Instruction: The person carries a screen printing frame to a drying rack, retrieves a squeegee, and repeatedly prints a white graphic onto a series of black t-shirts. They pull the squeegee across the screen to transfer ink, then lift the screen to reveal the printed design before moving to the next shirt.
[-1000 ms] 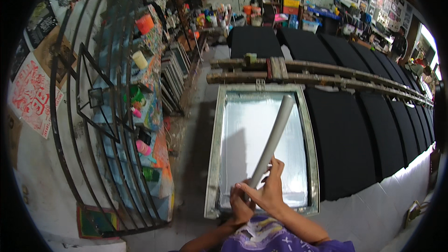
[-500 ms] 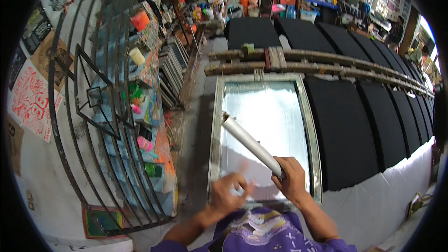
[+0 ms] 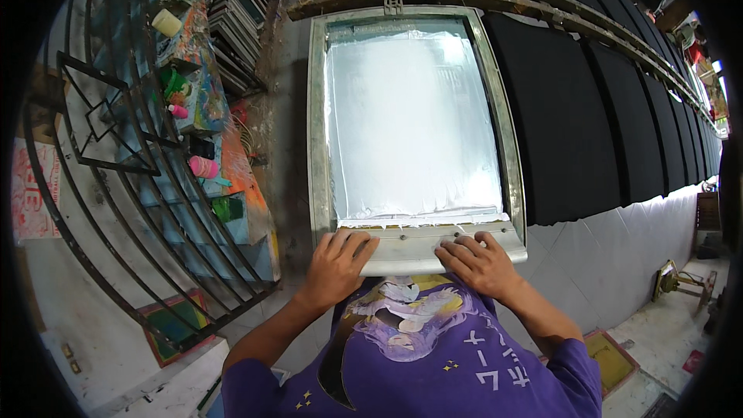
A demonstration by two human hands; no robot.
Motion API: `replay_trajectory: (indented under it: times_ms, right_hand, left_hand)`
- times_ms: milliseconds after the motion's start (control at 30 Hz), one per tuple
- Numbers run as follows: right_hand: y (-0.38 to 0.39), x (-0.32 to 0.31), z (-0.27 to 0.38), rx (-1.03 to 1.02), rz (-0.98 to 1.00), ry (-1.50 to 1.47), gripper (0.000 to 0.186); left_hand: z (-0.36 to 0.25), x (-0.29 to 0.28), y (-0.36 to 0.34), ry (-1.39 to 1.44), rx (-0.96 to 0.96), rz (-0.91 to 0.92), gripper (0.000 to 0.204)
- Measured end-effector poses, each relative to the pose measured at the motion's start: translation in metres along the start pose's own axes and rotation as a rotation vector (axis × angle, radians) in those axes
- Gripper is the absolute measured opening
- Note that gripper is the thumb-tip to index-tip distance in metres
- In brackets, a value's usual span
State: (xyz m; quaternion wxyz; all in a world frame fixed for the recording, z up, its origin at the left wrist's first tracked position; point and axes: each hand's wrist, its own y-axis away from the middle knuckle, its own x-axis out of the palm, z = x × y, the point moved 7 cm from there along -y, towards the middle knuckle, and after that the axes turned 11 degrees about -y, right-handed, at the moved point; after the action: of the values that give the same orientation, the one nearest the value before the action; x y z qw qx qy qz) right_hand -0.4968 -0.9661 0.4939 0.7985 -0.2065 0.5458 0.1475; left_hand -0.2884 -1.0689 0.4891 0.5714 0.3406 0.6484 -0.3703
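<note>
A silver metal squeegee (image 3: 414, 246) lies across the near end of a framed printing screen (image 3: 512, 162). My left hand (image 3: 338, 265) grips its left part, and my right hand (image 3: 481, 265) grips its right part, fingers bent over the top. Beyond the blade, white ink (image 3: 406, 124) coats most of the mesh, with a thicker ridge along the squeegee. The screen's far end meets a hinge clamp (image 3: 393, 6) at a wooden rail (image 3: 352, 1).
Black fabric panels (image 3: 553, 108) lie in a row to the right of the screen. On the left, a black metal grille (image 3: 128, 162) stands before paint-stained steps holding a pink bottle (image 3: 203, 167) and a green container (image 3: 227, 208). Several stacked frames (image 3: 234, 39) lean beyond.
The silver squeegee, held slanted in my right hand before, now lies crosswise at the near end in both hands. White ink now covers the mesh's near part. The view has tipped downward.
</note>
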Motion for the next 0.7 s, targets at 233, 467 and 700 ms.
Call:
replay_trajectory:
  times_ms: [233, 467, 700]
  right_hand:
    - [0.02, 0.011, -0.01, 0.091, 0.005, 0.002, 0.046]
    - [0.064, -0.001, -0.05, 0.347, -0.056, 0.037, 0.027]
    - [0.068, 0.004, -0.052, 0.376, -0.15, -0.022, 0.022]
  left_hand:
    - [-0.004, 0.018, 0.023, 0.122, -0.122, -0.133, 0.057]
    - [0.003, 0.022, 0.034, 0.147, -0.19, -0.217, 0.048]
    - [0.003, 0.033, 0.036, 0.141, -0.171, -0.253, 0.041]
